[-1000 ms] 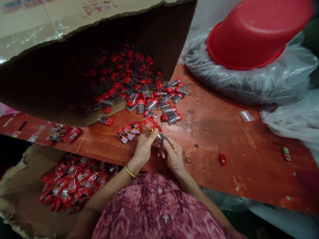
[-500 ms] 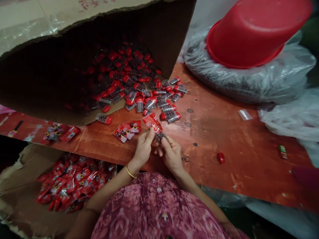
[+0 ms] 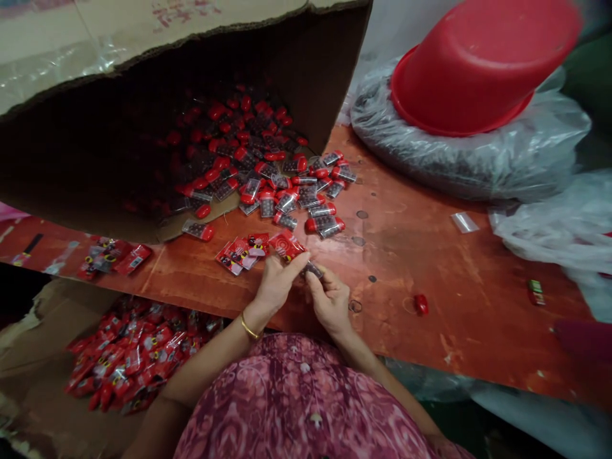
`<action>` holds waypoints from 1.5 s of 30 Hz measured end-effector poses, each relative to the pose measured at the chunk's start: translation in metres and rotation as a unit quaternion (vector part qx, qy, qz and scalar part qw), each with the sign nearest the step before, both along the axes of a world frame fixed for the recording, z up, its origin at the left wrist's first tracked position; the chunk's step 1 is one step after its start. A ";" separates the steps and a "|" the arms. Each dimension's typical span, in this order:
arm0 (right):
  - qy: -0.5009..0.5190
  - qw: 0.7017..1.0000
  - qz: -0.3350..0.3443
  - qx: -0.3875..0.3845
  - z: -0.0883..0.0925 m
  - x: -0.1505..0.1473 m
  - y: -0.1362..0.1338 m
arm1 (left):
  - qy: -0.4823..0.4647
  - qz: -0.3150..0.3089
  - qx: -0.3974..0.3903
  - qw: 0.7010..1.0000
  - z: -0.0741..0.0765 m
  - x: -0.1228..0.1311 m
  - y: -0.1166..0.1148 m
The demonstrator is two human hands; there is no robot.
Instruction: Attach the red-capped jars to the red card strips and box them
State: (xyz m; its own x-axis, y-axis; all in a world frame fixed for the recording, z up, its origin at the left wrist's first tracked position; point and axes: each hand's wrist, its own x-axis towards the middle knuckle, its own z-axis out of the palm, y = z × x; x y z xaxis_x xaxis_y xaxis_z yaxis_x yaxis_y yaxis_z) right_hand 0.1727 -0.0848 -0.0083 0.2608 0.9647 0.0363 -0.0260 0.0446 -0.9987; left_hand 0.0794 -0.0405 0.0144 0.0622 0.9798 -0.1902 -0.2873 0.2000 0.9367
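Note:
Pinched in my left hand is a small red printed packet, its upper end showing beyond the thumb. My right hand grips a dark, dotted small pack at the packet's lower end. Whether this pack is inside the packet or only against it, I cannot tell. Several flat red printed packets lie fanned just left of my left hand. Beyond both hands, loose red-capped clear packs with dark dots are spread on the table.
A large cardboard box lies open toward me, full of red-capped packs. Below the table's left edge, a carton holds many red packets. A red bucket rests upside down on a plastic-wrapped bundle. A small red piece sits right.
The red packet has tipped lower and leftward, and my left thumb now stretches across it toward my right hand. More of the dark pack is covered. The view has shifted slightly.

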 end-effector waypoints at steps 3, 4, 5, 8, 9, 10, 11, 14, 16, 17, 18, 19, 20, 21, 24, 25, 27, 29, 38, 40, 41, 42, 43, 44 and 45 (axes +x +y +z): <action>0.021 1.000 -0.006 -0.006 0.001 0.000 -0.001 | 0.037 -0.035 0.000 0.999 0.007 0.002 -0.004; 0.029 1.000 -0.002 -0.007 0.002 0.000 -0.001 | 0.048 -0.046 0.000 0.998 0.009 0.002 -0.005; 0.036 0.999 0.005 -0.009 0.002 0.000 -0.001 | 0.055 -0.056 -0.003 0.997 0.011 0.001 -0.007; 0.022 1.000 0.011 -0.001 0.002 0.001 0.001 | 0.032 -0.084 -0.016 0.996 0.011 0.000 -0.008; -0.002 1.000 0.002 0.010 0.001 0.002 0.001 | 0.011 -0.080 -0.018 0.997 0.010 -0.001 -0.006; -0.036 0.999 -0.009 0.026 0.000 0.004 0.002 | -0.012 -0.063 -0.016 0.998 0.009 0.000 -0.004; -0.076 0.996 -0.018 0.045 -0.001 0.005 0.002 | -0.028 -0.040 -0.014 0.999 0.008 0.000 -0.001; -0.183 0.979 -0.025 0.088 -0.002 0.009 0.000 | -0.026 -0.003 -0.013 1.000 0.009 0.003 0.007; -0.208 0.973 -0.023 0.099 0.000 0.010 -0.002 | -0.012 -0.035 -0.014 0.999 0.013 0.004 0.009; -0.206 0.973 -0.024 0.099 0.002 0.010 -0.002 | -0.011 -0.054 -0.009 0.998 0.014 0.004 0.009; -0.195 0.976 -0.026 0.096 0.003 0.009 -0.003 | -0.009 -0.070 -0.001 0.998 0.015 0.004 0.008; -0.172 0.981 -0.031 0.088 0.004 0.009 -0.003 | -0.001 -0.081 0.009 0.997 0.016 0.003 0.007; -0.138 0.987 -0.033 0.075 0.005 0.008 -0.002 | 0.015 -0.088 0.019 0.996 0.017 0.002 0.005; -0.096 0.994 -0.028 0.054 0.005 0.008 -0.002 | 0.034 -0.097 0.027 0.994 0.017 0.000 0.003; 0.060 0.997 0.043 -0.012 0.000 0.007 0.002 | 0.071 -0.144 0.012 0.987 0.013 -0.004 0.000; 0.104 0.992 0.071 -0.026 -0.002 0.007 0.004 | 0.065 -0.160 -0.003 0.985 0.012 -0.004 0.000; 0.157 0.982 0.095 -0.038 -0.006 0.008 0.005 | 0.031 -0.171 -0.030 0.984 0.009 -0.004 0.002; 0.160 0.982 0.089 -0.042 -0.008 0.011 0.006 | -0.016 -0.126 -0.045 0.991 0.008 -0.002 0.005; 0.117 0.989 0.084 -0.046 0.002 0.019 0.008 | -0.098 -0.111 -0.099 0.984 0.010 -0.003 0.009; 0.128 0.989 0.053 -0.050 0.004 0.015 0.010 | -0.101 -0.117 -0.094 0.983 0.007 -0.005 0.005; 0.133 0.989 0.040 -0.053 0.004 0.013 0.011 | -0.105 -0.118 -0.092 0.983 0.005 -0.005 0.003; 0.137 0.989 0.030 -0.056 0.004 0.010 0.012 | -0.110 -0.116 -0.091 0.983 0.004 -0.005 0.002; 0.139 0.988 0.024 -0.059 0.003 0.008 0.012 | -0.115 -0.114 -0.090 0.983 0.003 -0.004 0.000; 0.139 0.988 0.022 -0.064 0.002 0.005 0.012 | -0.118 -0.113 -0.089 0.983 0.003 -0.004 -0.001; 0.134 0.988 0.025 -0.068 0.001 0.003 0.011 | -0.117 -0.114 -0.088 0.983 0.003 -0.005 -0.002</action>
